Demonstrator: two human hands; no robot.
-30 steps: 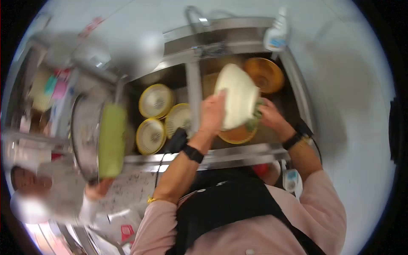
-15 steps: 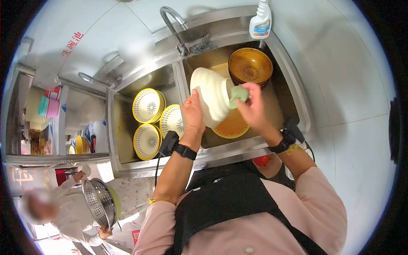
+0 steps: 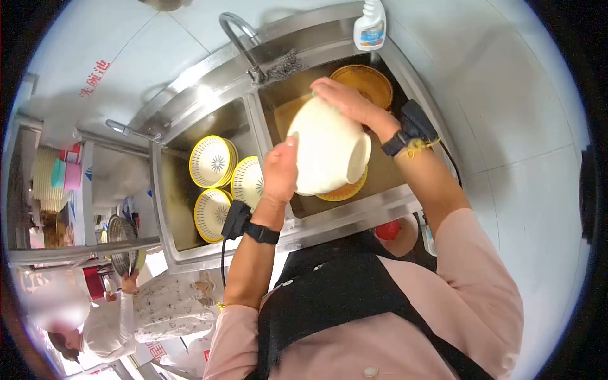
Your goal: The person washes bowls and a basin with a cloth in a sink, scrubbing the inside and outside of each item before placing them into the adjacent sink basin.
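Note:
A large cream bowl is tilted on its side over the right sink basin, its foot turned to the right. My left hand grips it by the left edge, thumb on the outer wall. Against the upper side of the bowl lies my right hand, fingers curled over the edge; the green cloth is mostly hidden beneath them. Behind the right hand a brown bowl stands in the basin. Under the cream bowl shows part of a yellow-rimmed bowl in the murky water.
Stacks of yellow-rimmed patterned bowls stand in the left basin. A steel faucet rises behind the divider, and a white spray bottle is at the back edge. At lower left, another person holds a steel colander.
My right hand has moved from the bowl's foot up and left to its upper edge, carrying the green cloth. The bowl has turned slightly. The other person has shifted with the colander.

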